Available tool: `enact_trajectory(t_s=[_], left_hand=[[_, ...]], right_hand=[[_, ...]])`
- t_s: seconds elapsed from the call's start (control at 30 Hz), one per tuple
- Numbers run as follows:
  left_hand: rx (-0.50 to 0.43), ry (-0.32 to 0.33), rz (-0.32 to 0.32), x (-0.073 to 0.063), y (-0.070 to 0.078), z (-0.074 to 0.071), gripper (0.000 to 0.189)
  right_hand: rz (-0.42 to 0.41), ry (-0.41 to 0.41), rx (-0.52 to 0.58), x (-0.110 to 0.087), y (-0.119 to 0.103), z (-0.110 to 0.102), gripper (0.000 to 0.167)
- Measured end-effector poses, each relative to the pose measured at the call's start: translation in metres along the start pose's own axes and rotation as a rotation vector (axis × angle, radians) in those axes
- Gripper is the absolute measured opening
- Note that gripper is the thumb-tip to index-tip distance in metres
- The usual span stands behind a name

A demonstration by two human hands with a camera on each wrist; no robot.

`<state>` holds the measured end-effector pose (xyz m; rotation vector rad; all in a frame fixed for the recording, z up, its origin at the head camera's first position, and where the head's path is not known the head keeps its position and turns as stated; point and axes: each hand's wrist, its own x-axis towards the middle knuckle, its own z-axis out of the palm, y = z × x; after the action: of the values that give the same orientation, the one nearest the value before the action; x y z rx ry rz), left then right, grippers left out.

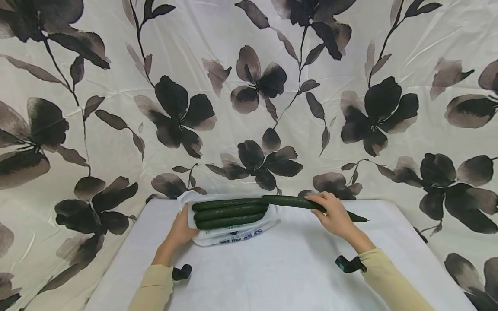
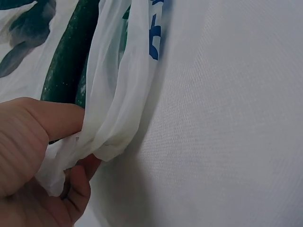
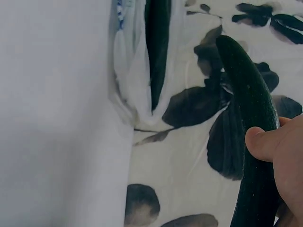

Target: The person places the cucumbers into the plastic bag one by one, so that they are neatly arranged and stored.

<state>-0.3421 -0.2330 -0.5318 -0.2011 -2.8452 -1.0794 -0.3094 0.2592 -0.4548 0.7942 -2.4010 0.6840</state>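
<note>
My right hand (image 1: 330, 214) grips a long dark green cucumber (image 1: 285, 201) around its middle. Its rounded end overlaps the right end of a white plastic bag (image 1: 202, 239) in the head view, while the thin tip points right. In the right wrist view, the thumb lies along the side of that cucumber (image 3: 246, 90), which is apart from the bag (image 3: 130, 71). Three more cucumbers (image 1: 229, 212) lie side by side on the bag's open top. At the left end, my left hand (image 1: 183, 229) pinches the bag's thin plastic (image 2: 109, 118), its thumb beside the cucumbers (image 2: 68, 61).
Blue print marks the front of the bag. A white-covered table (image 1: 272, 272) extends under both arms, its back edge just behind the bag. Beyond it hangs a floral cloth (image 1: 241, 125). Dark wrist cameras jut inward from the left sleeve (image 1: 151, 287) and right sleeve (image 1: 389, 276).
</note>
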Motion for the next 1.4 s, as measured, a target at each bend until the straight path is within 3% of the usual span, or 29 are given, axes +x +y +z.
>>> enact_trajectory(t_s=[0.37, 0.63, 0.87, 1.23, 1.4], left_hand=[[-0.047, -0.057, 0.000, 0.002, 0.000, 0.007, 0.128], [-0.094, -0.043, 0.044, 0.001, -0.004, 0.011, 0.130], [-0.111, -0.055, 0.026, 0.001, -0.005, 0.010, 0.133], [-0.070, -0.076, -0.017, -0.002, 0.001, 0.008, 0.131], [-0.056, -0.065, -0.005, -0.003, -0.001, 0.009, 0.131]], right_hand=[[-0.041, 0.026, 0.057, 0.023, -0.016, 0.025, 0.045], [-0.051, 0.019, 0.124, 0.041, -0.029, 0.047, 0.045], [-0.091, 0.031, 0.190, 0.060, -0.037, 0.066, 0.043], [-0.065, -0.020, 0.292, 0.091, -0.051, 0.098, 0.042], [-0.041, -0.065, 0.312, 0.100, -0.056, 0.113, 0.042]])
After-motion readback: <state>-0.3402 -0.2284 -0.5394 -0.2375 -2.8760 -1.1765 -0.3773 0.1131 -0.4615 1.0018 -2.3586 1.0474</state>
